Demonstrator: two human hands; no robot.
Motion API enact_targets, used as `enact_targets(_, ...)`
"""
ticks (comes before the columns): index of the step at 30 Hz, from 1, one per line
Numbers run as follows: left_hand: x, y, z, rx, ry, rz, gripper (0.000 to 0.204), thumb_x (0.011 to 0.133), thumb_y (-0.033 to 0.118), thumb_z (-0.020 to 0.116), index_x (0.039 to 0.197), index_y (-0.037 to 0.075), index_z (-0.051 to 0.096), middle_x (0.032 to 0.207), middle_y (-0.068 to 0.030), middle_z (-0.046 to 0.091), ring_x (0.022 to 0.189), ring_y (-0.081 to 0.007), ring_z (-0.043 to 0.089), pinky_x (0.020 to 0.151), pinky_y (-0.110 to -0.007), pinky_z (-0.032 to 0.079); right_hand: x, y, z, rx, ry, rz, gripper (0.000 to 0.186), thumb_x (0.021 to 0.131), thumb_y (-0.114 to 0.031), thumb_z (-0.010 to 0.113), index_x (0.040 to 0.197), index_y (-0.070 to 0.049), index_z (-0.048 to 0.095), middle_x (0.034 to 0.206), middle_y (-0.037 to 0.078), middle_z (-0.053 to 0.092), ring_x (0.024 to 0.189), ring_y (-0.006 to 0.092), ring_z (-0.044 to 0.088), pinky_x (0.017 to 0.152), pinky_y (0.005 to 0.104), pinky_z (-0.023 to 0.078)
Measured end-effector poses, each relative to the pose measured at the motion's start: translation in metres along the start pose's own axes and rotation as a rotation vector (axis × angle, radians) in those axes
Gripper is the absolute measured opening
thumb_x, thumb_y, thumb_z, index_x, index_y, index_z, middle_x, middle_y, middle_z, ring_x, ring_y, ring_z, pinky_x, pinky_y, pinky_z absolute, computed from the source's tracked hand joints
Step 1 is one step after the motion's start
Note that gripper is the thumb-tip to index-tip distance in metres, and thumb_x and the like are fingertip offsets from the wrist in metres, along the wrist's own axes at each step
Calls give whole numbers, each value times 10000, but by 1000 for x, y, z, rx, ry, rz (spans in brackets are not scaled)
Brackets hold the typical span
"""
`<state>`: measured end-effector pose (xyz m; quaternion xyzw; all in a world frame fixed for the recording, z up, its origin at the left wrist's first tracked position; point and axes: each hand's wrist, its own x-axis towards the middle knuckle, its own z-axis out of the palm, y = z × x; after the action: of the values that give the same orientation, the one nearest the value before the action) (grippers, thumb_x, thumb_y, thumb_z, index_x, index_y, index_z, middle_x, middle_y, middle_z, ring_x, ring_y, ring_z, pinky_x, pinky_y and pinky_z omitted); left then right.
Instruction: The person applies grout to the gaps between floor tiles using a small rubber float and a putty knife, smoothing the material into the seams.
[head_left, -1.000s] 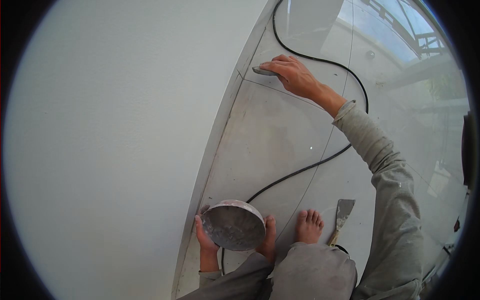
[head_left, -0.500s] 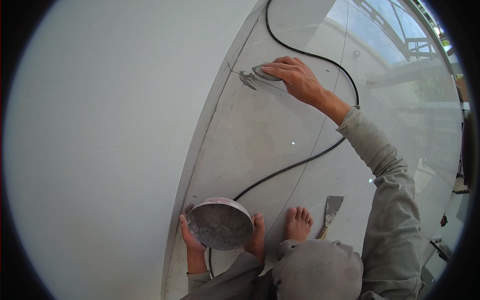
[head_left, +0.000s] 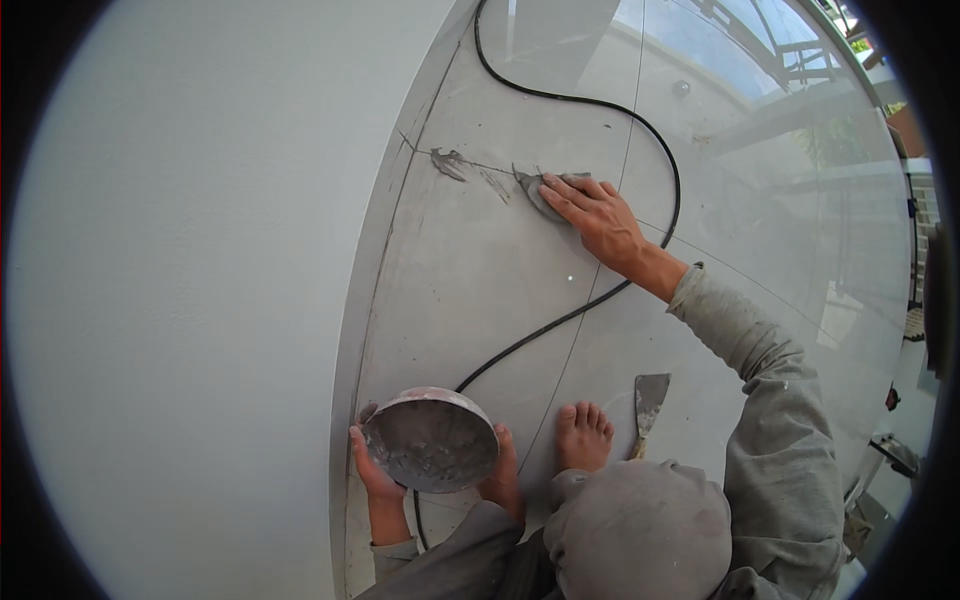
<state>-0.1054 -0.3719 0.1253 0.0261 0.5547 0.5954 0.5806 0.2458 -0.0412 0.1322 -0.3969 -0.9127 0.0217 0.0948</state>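
My right hand (head_left: 605,222) is closed around a grey, flat spreader (head_left: 538,198), whose edge is pressed to the light floor tiles (head_left: 480,270) along a joint line. To its left, a smear of dark grey grout (head_left: 448,163) lies on the joint close to the baseboard, with thin streaks between the smear and the spreader. My left hand (head_left: 376,476) grips the left side of a round bowl (head_left: 430,392) tilted toward me. Grey paste coats the bowl's inside. Some of the left fingers are hidden behind it.
A black cable (head_left: 540,345) winds over the tiles and passes behind the bowl. Beside my bare right foot (head_left: 584,437) lies a putty knife (head_left: 650,400). A white wall (head_left: 200,300) with a baseboard (head_left: 368,260) runs along the left.
My right hand has drawn the spreader right and slightly down, away from the smear, and fresh grey streaks show on the tile. My left hand still holds the bowl; the view has shifted slightly.
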Motion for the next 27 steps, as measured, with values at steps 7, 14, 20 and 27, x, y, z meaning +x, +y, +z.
enact_targets(7,-4,1,13,-61,-47,26,599,1076,533,418,1407,36,465,1292,-167,618,1214,-302,614,1017,-439,524,-38,28,-6,103,-88,51,603,850,76,595,1433,-68,558,1452,89,601,1202,253,579,979,375,480)
enact_targets(14,-8,4,26,34,-2,58,596,1080,533,411,1400,34,473,1274,-164,629,1213,-302,615,1017,-438,526,-66,27,-19,-37,-261,28,599,842,56,614,1431,-23,539,1518,114,523,1167,256,574,980,380,478)
enact_targets(20,-10,7,25,64,-15,25,596,1079,531,414,1400,33,469,1288,-162,621,1212,-307,613,1018,-437,524,-56,20,-15,-138,48,101,565,840,50,602,1402,21,550,1350,118,576,1098,251,574,953,373,479)
enact_targets(27,-7,5,28,10,-28,62,610,1074,536,424,1402,23,463,1277,-159,622,1208,-301,611,1016,-433,522,-72,6,-23,0,-118,56,542,866,7,605,1406,3,551,1317,107,576,1132,263,574,959,373,479)
